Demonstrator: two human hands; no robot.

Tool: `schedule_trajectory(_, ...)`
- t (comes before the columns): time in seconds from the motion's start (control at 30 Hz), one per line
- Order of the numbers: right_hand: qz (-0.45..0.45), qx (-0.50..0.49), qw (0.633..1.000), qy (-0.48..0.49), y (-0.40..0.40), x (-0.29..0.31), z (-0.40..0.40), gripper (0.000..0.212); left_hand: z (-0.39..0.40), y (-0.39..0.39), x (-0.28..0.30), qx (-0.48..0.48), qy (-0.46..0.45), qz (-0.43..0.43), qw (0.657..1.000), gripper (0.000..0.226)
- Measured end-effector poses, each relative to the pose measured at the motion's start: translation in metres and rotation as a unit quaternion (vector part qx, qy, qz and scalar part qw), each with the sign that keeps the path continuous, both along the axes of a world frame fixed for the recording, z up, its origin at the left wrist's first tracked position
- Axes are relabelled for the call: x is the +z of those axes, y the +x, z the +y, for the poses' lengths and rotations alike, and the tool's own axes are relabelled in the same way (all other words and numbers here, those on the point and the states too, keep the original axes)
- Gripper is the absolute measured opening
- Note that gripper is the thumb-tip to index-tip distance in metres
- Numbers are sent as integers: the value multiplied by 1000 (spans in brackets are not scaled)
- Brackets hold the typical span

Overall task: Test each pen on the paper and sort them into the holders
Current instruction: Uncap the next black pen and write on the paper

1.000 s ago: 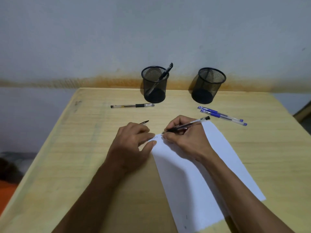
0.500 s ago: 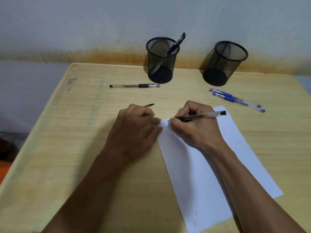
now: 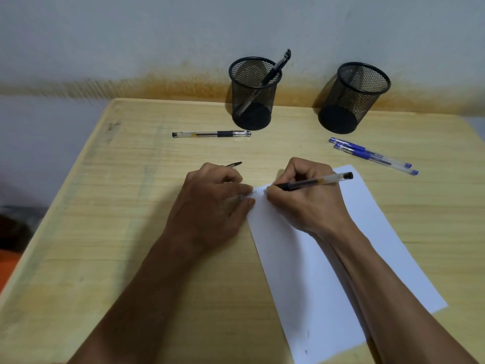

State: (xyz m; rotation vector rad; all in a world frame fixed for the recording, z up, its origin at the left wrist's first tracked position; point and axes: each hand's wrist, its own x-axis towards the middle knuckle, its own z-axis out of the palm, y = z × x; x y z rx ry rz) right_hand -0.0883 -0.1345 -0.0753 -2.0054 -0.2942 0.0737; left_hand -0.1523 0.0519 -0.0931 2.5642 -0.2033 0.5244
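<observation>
A white paper sheet (image 3: 328, 258) lies slanted on the wooden table (image 3: 105, 232). My right hand (image 3: 307, 198) grips a clear pen with black ink (image 3: 317, 182), its tip down on the sheet's top left corner, where faint marks show. My left hand (image 3: 210, 206) rests curled at the sheet's left edge, fingertips on the paper, and holds a thin black piece (image 3: 234, 165) that sticks out behind the knuckles; it looks like a pen cap. Two black mesh holders stand at the back: the left holder (image 3: 252, 106) has one dark pen (image 3: 278, 65) in it, the right holder (image 3: 353, 101) shows none.
A capped black pen (image 3: 211, 134) lies in front of the left holder. Two blue pens (image 3: 372, 156) lie side by side right of the sheet. A wall runs just behind the holders, and the table's left edge drops off to the floor.
The view has tilted down and closer. My right hand has lowered the pen flatter and shifted slightly along the sheet's top corner, leaving faint marks. My left hand has stayed at the edge.
</observation>
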Motion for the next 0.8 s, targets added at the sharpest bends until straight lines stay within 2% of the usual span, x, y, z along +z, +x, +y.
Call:
schedule_trajectory(0.17, 5, -8, 999, 30, 1, -3, -1, 15, 1, 0, 0, -3, 0, 2, 1000, 29)
schedule_trajectory(0.8, 10, -8, 999, 33, -1, -3, 0, 18, 0, 0, 0, -4, 1, -2, 1000, 28)
